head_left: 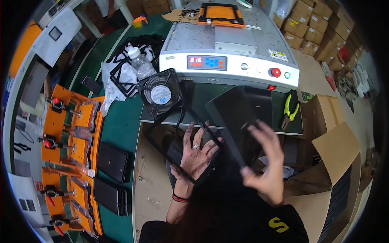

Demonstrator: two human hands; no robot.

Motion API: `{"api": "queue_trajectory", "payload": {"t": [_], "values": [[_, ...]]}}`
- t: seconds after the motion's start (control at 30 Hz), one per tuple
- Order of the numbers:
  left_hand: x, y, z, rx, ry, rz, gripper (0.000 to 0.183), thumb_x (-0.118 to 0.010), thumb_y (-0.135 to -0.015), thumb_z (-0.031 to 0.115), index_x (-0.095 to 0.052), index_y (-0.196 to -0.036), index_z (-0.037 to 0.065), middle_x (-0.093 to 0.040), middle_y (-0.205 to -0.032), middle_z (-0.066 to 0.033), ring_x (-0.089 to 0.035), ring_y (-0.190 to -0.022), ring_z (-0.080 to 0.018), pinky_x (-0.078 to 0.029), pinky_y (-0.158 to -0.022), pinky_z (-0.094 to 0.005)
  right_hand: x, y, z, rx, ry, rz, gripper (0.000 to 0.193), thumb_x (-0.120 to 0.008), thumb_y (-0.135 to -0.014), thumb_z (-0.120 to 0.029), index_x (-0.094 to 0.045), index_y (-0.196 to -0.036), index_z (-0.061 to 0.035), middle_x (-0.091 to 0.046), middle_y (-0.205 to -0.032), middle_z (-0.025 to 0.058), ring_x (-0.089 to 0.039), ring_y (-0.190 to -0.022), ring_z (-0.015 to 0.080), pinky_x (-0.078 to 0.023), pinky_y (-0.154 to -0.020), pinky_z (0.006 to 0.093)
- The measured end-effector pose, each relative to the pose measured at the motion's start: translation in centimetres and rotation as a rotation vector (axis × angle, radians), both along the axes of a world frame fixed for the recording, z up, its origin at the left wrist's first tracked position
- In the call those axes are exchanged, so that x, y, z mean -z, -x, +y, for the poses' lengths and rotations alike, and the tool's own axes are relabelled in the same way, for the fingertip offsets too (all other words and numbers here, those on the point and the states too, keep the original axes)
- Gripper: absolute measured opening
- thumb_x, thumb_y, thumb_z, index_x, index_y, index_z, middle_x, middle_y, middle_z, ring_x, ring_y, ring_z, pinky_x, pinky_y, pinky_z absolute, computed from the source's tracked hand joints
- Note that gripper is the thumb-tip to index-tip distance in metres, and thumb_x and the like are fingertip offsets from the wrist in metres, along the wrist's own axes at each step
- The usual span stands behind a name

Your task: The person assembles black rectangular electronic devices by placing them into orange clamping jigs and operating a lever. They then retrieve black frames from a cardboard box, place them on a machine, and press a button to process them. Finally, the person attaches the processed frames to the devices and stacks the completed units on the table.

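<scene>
Lettered clothing [259,224] sits below hands [197,157] [269,174], left spread against black frame [210,168], right gripping panel [233,117].

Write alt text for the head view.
A person's open left hand, palm up, has a thin black frame across it, while the blurred right hand is at the edge of a flat black panel. Ahead is a white-fronted machine with a red button; orange clamp fixtures line the left side.
</scene>
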State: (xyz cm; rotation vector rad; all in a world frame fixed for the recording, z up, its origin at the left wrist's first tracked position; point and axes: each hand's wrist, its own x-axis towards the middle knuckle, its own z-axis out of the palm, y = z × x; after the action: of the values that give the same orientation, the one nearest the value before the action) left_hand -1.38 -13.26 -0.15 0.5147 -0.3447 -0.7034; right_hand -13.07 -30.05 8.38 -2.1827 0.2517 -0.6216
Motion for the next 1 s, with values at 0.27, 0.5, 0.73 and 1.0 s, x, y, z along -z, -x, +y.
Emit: {"api": "queue_trajectory", "payload": {"t": [0.27,0.5,0.73,1.0], "values": [[-0.5,2.3,0.8,-0.068,-0.092,-0.032,0.123,-0.066,-0.061,0.074,-0.006,-0.148,0.01,-0.017,-0.15,-0.0156,-0.029,-0.135,-0.0325,-0.025,-0.111,-0.049,0.7,-2.8,4.2,-0.172,0.138,-0.08,0.075,-0.074,-0.054,-0.028,-0.058,-0.122,-0.0027,-0.039,-0.132,0.0291,-0.043,-0.12,0.0429,-0.035,-0.101,0.0491],[-0.2,1.8,-0.1,-0.029,-0.033,-0.065,0.12,-0.063,-0.063,0.075,-0.01,-0.147,0.008,-0.018,-0.15,-0.0172,-0.028,-0.136,-0.0326,-0.023,-0.111,-0.0489,0.9,-2.9,4.8,-0.176,0.163,-0.083,0.076,-0.078,-0.054,-0.033,-0.058,-0.124,-0.0095,-0.038,-0.131,0.0279,-0.044,-0.112,0.0458,-0.034,-0.1,0.0577],[-0.1,1.8,-0.3,-0.023,-0.022,-0.077,0.116,-0.06,-0.066,0.076,-0.014,-0.146,0.005,-0.02,-0.149,-0.0188,-0.027,-0.136,-0.0326,-0.022,-0.112,-0.0488,1.2,-2.9,5.0,-0.177,0.157,-0.086,0.077,-0.078,-0.054,-0.032,-0.058,-0.125,-0.0107,-0.037,-0.131,0.028,-0.043,-0.113,0.0461,-0.034,-0.1,0.0581],[-0.2,1.7,-0.3,-0.03,-0.023,-0.082,0.113,-0.056,-0.068,0.077,-0.019,-0.145,0.002,-0.021,-0.149,-0.0207,-0.025,-0.137,-0.0327,-0.02,-0.112,-0.0487,1.3,-3.0,5.2,-0.175,0.182,-0.07,0.077,-0.077,-0.055,-0.032,-0.057,-0.126,-0.0118,-0.037,-0.131,0.028,-0.043,-0.113,0.0459,-0.035,-0.099,0.058]]}}
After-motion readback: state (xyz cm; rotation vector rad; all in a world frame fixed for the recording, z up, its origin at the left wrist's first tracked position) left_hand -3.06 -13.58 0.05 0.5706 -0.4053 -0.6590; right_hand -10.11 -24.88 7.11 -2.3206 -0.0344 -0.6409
